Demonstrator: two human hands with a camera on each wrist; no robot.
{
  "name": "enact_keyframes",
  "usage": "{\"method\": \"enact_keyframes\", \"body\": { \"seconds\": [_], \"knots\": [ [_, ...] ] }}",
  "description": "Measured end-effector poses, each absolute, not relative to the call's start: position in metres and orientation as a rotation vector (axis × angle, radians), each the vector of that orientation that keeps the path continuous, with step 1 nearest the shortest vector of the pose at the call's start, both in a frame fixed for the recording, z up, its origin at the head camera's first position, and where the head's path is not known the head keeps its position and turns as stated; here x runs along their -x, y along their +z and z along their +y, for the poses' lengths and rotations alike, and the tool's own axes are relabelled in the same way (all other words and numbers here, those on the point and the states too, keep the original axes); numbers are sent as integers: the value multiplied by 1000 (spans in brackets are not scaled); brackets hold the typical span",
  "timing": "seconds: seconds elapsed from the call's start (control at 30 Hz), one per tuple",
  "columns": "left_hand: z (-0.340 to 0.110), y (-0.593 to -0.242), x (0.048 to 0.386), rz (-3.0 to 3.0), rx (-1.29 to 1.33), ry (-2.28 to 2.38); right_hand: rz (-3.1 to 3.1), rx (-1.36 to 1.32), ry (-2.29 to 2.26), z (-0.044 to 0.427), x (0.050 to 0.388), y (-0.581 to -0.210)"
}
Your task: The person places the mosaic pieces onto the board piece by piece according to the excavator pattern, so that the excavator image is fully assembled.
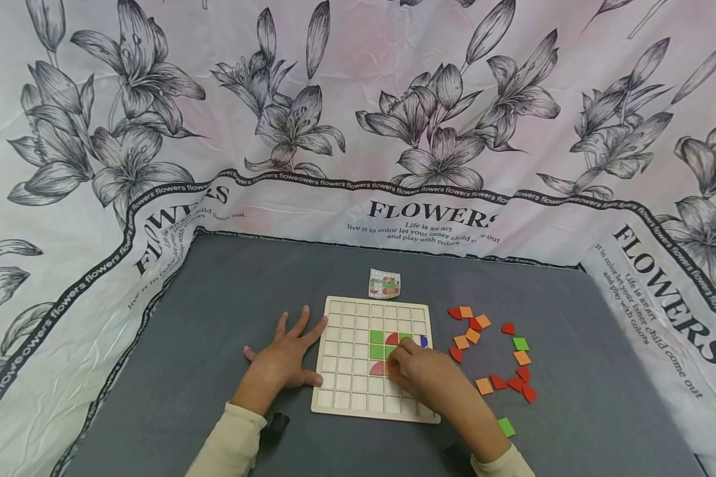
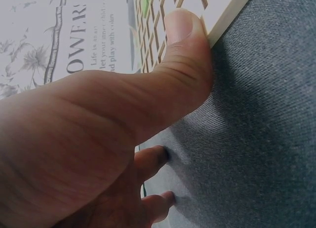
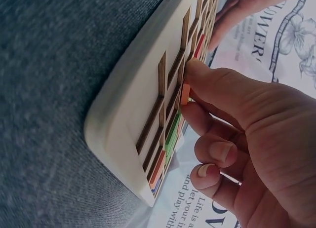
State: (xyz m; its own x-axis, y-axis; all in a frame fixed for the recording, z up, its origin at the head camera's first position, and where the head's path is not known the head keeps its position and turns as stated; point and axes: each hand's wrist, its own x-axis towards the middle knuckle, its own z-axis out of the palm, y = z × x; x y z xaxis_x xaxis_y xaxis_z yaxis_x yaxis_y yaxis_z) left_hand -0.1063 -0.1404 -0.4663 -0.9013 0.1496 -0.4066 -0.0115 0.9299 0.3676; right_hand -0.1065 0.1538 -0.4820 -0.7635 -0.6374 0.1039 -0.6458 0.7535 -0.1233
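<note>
I pinch an orange tile [image 3: 185, 94] in my right hand [image 1: 423, 372] at the gridded wooden board [image 1: 344, 365], my left hand [image 1: 282, 360] spread against its left edge.

From where I stand, the worktop [image 1: 250, 285] is a broad, dark grey surface with a woven, cloth-like look. A square, pale wooden grid board [image 1: 341, 384] lies flat on it, and a small printed paper card [image 1: 384, 284] sits just beyond the board's far edge. To the right are scattered flat red quarter-round pieces [image 1: 529, 393], orange square pieces [image 1: 483, 386] and two green square pieces [image 1: 506, 427], one lying nearer me than the rest.
</note>
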Motion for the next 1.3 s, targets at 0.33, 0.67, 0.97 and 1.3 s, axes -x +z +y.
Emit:
{"method": "enact_keyframes", "body": {
  "seconds": [0.33, 0.67, 0.97, 1.3],
  "knots": [
    [-141, -467, 105, 2661, -113, 517, -2897, -1061, 249, 157, 106, -482],
    [-142, -468, 105, 2654, -107, 516, -2891, -1049, 337, 165, 107, -476],
    [-142, -467, 105, 2655, -104, 514, -2995, -856, 314, 188, 115, -462],
    [-141, -466, 105, 2662, -118, 532, -3052, -597, 308, 220, 123, -453]
  ]
}}
